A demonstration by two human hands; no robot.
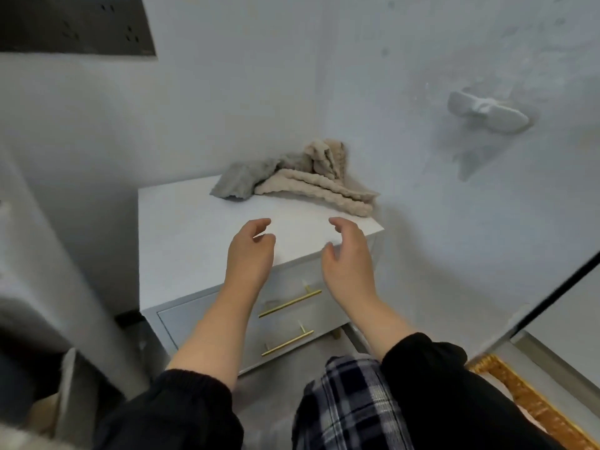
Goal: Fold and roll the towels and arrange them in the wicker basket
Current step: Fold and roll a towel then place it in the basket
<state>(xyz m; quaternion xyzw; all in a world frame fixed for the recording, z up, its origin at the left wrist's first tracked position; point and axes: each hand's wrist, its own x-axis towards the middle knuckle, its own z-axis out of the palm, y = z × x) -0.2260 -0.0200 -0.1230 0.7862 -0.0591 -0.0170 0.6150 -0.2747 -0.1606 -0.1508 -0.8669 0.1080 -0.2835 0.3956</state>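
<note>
Black pushed-up sleeves [181, 407], navy plaid trousers [350, 407]

No text, label, brand, number or sign can be read, neither on the white cabinet [194, 228] nor on the towels [292, 180] at its far edge, and the small marks on the dark panel [74, 24] at the far left seem, through the blur, to be holes rather than letters.

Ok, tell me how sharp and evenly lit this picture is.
Head view: soft, even light, no glare, only a faint shadow below the wall hook; head view: towels, left hand and right hand slightly soft, lower-left corner heavily blurred; head view: wide-angle bending tilts the cabinet and curves the wall edges.
</note>
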